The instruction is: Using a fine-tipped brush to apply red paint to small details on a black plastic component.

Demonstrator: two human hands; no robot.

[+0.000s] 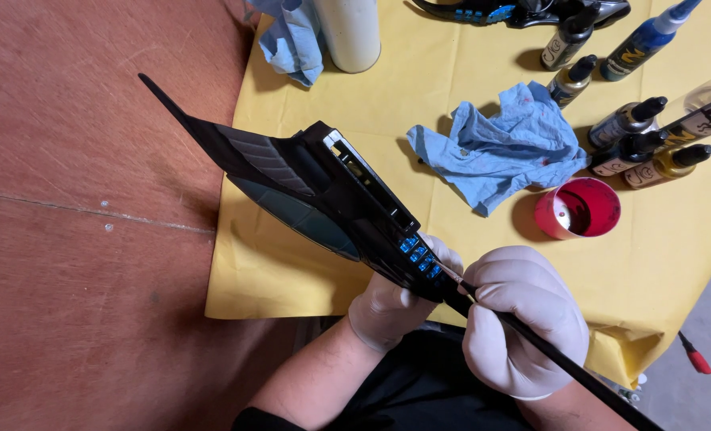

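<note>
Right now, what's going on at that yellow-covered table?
A person in pale gloves is painting a black winged model part. The left hand grips its lower end, and the right hand holds a thin brush with its tip at the small blue squares. A crumpled blue rag, a red cup and several paint bottles sit on the yellow paper.

Left hand (pixel 391 307) gloved, fingers curled in a grip, right hand (pixel 523 327) gloved, fingers pinched, forearms bare
</note>
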